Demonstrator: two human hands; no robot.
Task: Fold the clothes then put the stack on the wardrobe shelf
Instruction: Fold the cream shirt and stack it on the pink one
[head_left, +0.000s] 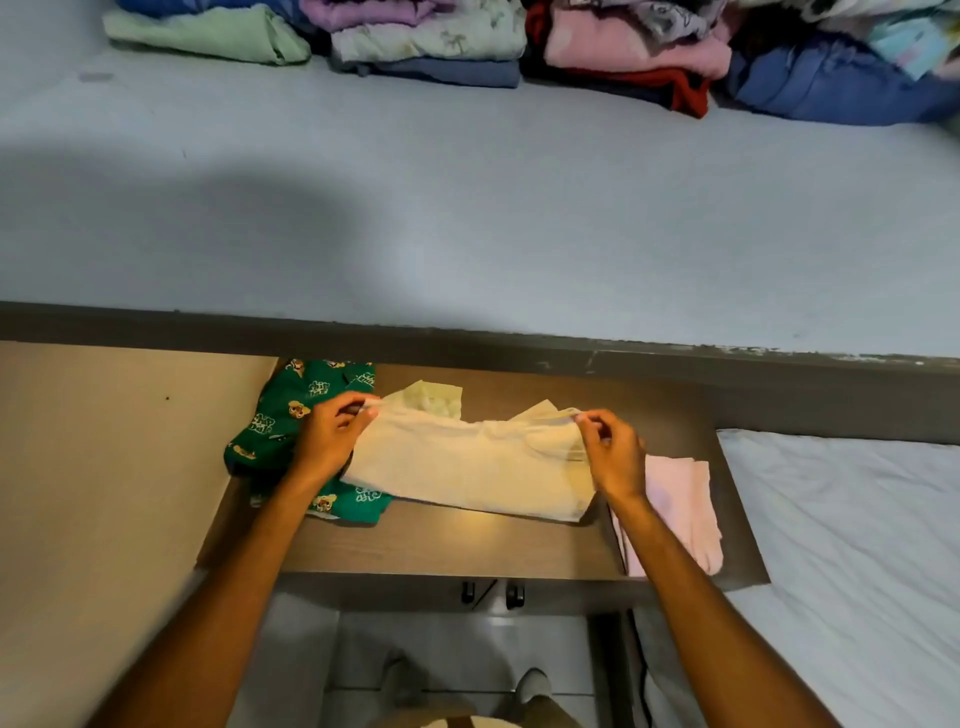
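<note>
A cream garment (467, 462) lies spread across the small brown table (441, 545). My left hand (330, 436) pinches its top left corner and my right hand (610, 452) pinches its top right corner. A green patterned garment (280, 415) lies crumpled under my left hand at the table's left side. A folded pink garment (680, 514) rests at the table's right side, partly under my right forearm.
Several folded clothes are stacked along the top: a light green one (208, 34), a floral one on blue (431, 47), a pink and red pile (634, 57), a blue bundle (831, 88). A white bed (852, 545) is at right, a beige panel (104, 467) at left.
</note>
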